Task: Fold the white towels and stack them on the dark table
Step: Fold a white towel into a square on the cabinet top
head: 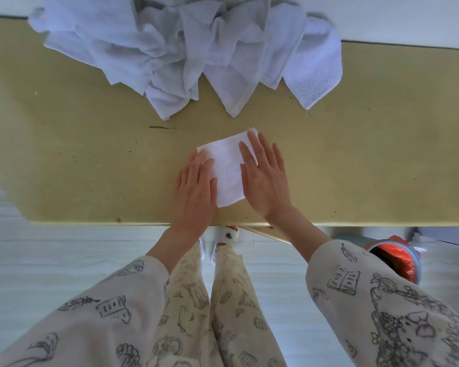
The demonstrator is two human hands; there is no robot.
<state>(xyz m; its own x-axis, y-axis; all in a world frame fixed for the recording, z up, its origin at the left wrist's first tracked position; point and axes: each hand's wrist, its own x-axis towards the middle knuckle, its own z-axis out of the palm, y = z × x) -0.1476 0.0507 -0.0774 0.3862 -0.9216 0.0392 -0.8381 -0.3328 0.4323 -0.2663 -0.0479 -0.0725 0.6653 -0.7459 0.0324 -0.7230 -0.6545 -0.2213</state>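
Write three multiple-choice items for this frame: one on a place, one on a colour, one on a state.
1. Where is the pile of unfolded towels?
A. at the table's far edge
B. on the floor
C. under the hands

2. What colour is the table top?
A. black
B. yellowish tan
C. red

3. How do the hands meet the folded towel?
A. lifting it
B. pinching a corner
C. pressing flat

1 A: it lies beyond the folded towel.
2 B: the bare surface shows it.
3 C: left hand and right hand lie straight-fingered on it.

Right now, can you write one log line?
step: flattening | both hands open on small folded white towel | unfolded white towel pile behind
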